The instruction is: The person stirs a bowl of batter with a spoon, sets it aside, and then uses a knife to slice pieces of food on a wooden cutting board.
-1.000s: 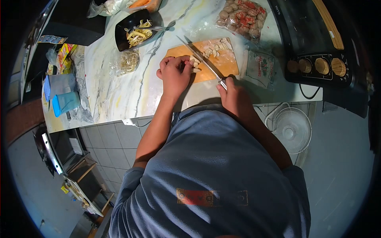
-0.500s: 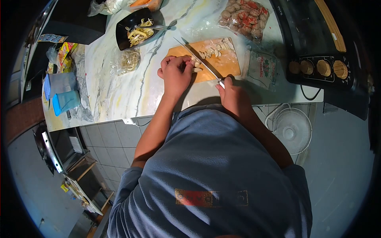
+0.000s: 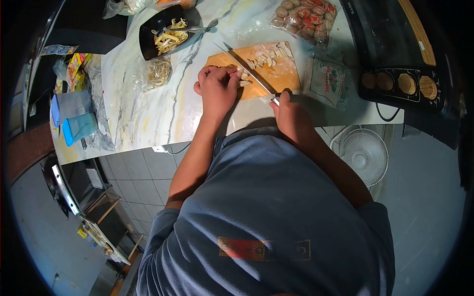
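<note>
Marble table (image 3: 143, 111). Stiff-looking knife (image 3: 252, 74) gripped in closed right hand (image 3: 293, 116), handle (image 3: 276, 101) best held, tip toward 11 o'clock. Pale pieces (image 3: 245, 83) touched by curled left hand (image 3: 217, 89); hold unclear.

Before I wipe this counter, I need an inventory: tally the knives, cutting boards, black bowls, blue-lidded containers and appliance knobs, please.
Knife: 1
Cutting board: 1
Black bowl: 1
Blue-lidded containers: 2
Appliance knobs: 4
Total: 9
</note>
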